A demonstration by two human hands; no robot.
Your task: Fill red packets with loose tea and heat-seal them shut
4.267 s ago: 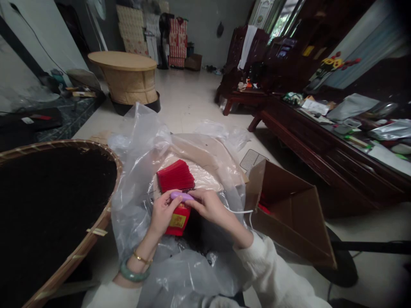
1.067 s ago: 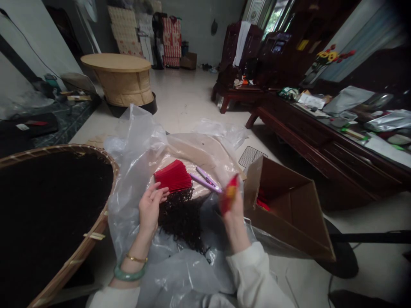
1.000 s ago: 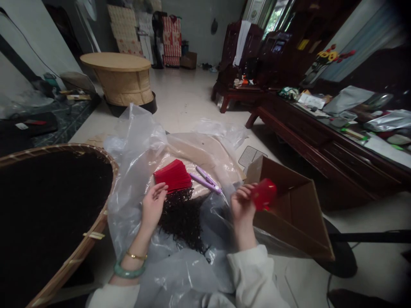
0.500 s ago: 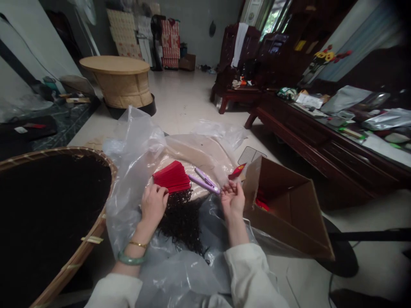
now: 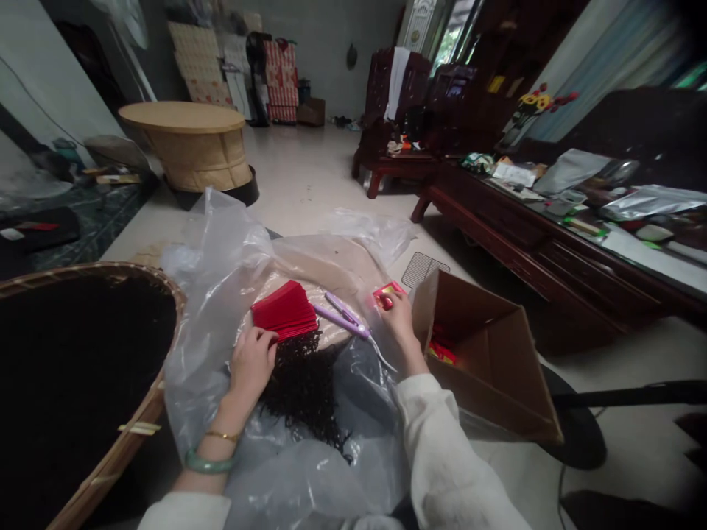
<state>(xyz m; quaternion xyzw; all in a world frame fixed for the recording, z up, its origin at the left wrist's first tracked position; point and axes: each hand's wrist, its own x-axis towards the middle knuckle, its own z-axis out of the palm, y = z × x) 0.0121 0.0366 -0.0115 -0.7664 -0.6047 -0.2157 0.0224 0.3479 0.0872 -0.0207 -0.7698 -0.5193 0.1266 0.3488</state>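
A fanned stack of red packets (image 5: pixel 284 309) lies on a clear plastic bag (image 5: pixel 215 294), over dark, twisted dried leaves (image 5: pixel 303 390). My left hand (image 5: pixel 254 361) has its fingers closed at the stack's near edge, the fingertips partly hidden. In my right hand (image 5: pixel 398 320) is a single red packet with a gold print (image 5: pixel 388 293), gripped from above near the box. Between the hands rests a purple tong-like tool with a white cord (image 5: pixel 343 318), untouched. Several red and yellow packets (image 5: pixel 442 352) lie inside the cardboard box (image 5: pixel 497 397) on the right.
A wide woven tray (image 5: pixel 171 324) of dark material stands close on the left. Beyond the bag are a wire rack (image 5: pixel 424 269) on the floor and a round bamboo table (image 5: pixel 188 121). A dark wooden table (image 5: pixel 497 221) loaded with clutter runs along the right.
My right hand has turned from palm-up to fingers over the packet, which now lies flatter and farther left. My left hand stays at the stack. The whole view has shifted slightly.
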